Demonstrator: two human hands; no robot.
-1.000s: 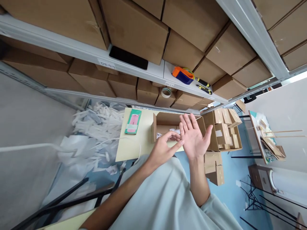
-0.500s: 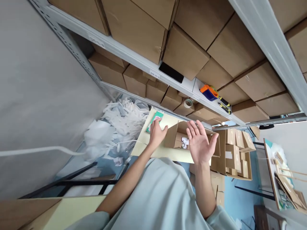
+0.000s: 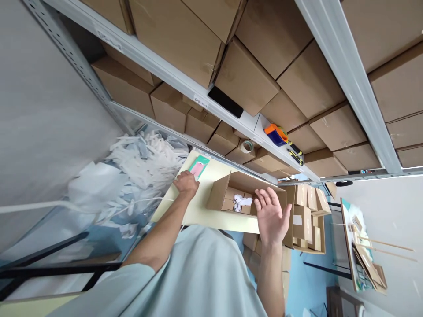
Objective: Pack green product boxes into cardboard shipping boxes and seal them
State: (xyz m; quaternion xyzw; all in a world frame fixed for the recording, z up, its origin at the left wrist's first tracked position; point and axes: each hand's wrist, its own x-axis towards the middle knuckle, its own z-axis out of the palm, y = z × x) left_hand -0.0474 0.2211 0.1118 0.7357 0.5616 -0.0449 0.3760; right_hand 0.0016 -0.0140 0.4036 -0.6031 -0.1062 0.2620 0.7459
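My left hand is closed at the left side of the pale yellow tabletop, its fingers curled; whether anything is in them is hidden. Just beyond its knuckles lies a flat green packet with a pink panel. My right hand is raised with the palm showing and fingers stretched out, holding nothing. Partly behind that hand stands an uncovered cardboard box on the tabletop. Inside the box is some crumpled white material with dark marks.
Cardboard boxes fill the metal shelves ahead. On a shelf lie a tape dispenser, box cutters and a dark flat object. White paper scraps pile up at left. A carton of small boxes stands at right.
My left hand has drawn leftward off the green packet, and its fingers have curled closed. My right hand stays raised and open. The whole view has shifted, so the box shows more fully.
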